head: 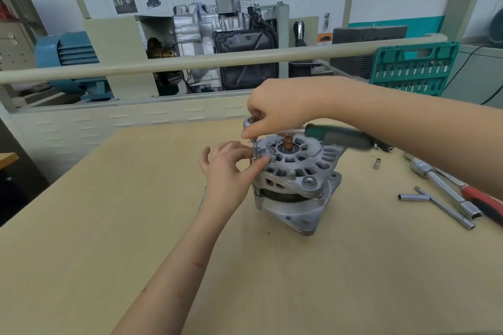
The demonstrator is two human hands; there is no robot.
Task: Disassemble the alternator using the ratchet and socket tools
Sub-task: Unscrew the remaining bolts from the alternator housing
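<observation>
- The alternator (294, 179) stands upright near the middle of the wooden counter (109, 212), shaft end up.
- A ratchet (321, 134) with socket extension (255, 148) stands on a bolt at the housing's left edge.
- The right hand (275, 111) grips the ratchet head, fingers curled on it.
- The left hand (231, 168) pinches the extension's lower end.
- A T-handle wrench (441, 204), loose socket (377, 164) and green socket case (413, 68) are to the right.
</observation>
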